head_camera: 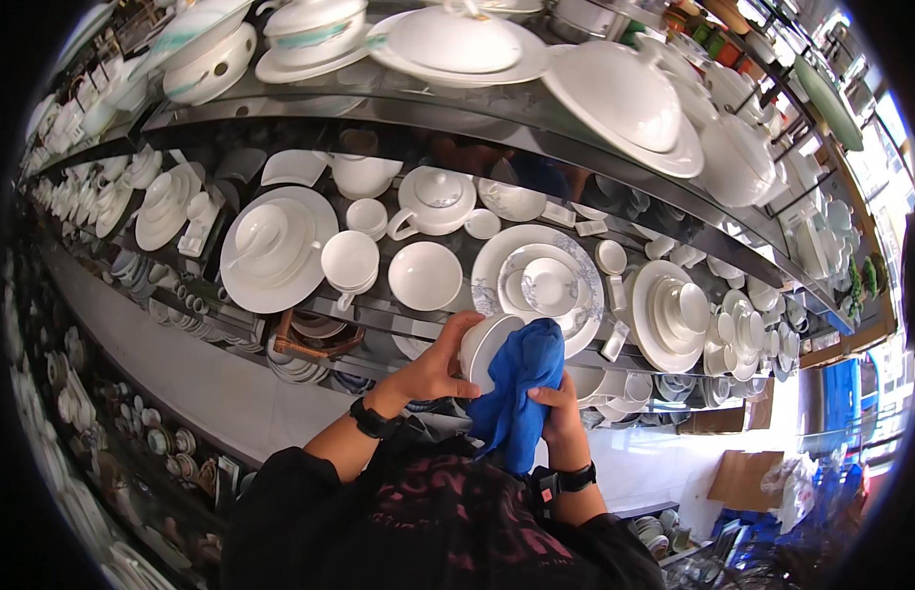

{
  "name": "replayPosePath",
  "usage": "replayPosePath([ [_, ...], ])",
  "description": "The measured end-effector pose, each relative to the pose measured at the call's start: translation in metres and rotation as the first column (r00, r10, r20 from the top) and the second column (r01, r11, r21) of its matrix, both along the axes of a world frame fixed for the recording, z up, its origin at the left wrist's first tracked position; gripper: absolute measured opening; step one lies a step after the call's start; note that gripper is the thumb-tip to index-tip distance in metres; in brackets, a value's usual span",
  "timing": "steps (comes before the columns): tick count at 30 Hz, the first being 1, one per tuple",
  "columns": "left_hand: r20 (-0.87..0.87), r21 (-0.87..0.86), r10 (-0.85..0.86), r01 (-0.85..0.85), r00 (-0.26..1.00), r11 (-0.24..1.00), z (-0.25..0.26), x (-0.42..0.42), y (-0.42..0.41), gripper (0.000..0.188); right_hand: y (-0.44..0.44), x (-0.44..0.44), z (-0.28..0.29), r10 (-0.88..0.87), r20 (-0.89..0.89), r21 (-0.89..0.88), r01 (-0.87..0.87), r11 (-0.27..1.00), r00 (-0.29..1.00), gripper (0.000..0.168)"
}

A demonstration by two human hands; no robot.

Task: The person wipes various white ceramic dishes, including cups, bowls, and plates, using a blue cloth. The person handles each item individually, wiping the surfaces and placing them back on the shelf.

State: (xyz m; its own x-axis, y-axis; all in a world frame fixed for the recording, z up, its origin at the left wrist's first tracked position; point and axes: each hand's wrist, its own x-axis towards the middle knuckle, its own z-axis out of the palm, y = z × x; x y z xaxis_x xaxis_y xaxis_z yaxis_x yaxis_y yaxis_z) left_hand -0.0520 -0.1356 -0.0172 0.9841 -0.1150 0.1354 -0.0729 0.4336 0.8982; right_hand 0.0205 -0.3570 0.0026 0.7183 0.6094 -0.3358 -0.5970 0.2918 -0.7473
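Observation:
A white porcelain bowl (481,349) is tilted in my left hand (433,369), fingers behind its wall and thumb at the rim. My right hand (562,409) grips a blue cloth (518,387), which lies over the bowl's right side and hangs down toward my chest. Part of the bowl is hidden by the cloth. Just beyond my hands, on the glass shelf, a stack of blue-patterned plates (494,254) stands beside a white bowl (426,276). A white cup (350,262) and a lidded teapot (437,198) are there too.
An upper glass shelf (398,110) with lidded tureens (457,40) juts out above. More stacked plates (277,251) stand at left, others (668,317) at right. A wicker basket (317,343) sits on a lower shelf. A cardboard box (745,479) lies at lower right.

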Motion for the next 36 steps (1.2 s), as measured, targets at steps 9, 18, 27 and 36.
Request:
replayPosePath([
  [9,0.335,0.432,0.261,-0.394,0.905,0.811,-0.034,-0.023,-0.006,0.112,0.053,-0.039,0.02,0.497,0.768,-0.639,0.441,0.63,0.403,0.062],
  [18,0.118,0.307,0.265,-0.289,0.957,0.907,-0.024,-0.031,0.024,0.108,0.062,-0.033,-0.006,0.38,0.518,-0.401,-0.175,0.899,0.766,0.06],
  [27,-0.295,-0.361,0.017,-0.128,0.955,0.924,-0.019,-0.042,0.009,0.093,0.055,-0.025,0.039,0.712,0.575,-0.624,0.346,0.701,-0.404,0.049],
  [36,-0.426,-0.434,-0.325,0.124,0.844,0.892,-0.042,-0.055,-0.012,0.089,0.031,-0.027,0.026,0.644,0.604,-0.556,0.33,0.763,-0.469,0.055],
])
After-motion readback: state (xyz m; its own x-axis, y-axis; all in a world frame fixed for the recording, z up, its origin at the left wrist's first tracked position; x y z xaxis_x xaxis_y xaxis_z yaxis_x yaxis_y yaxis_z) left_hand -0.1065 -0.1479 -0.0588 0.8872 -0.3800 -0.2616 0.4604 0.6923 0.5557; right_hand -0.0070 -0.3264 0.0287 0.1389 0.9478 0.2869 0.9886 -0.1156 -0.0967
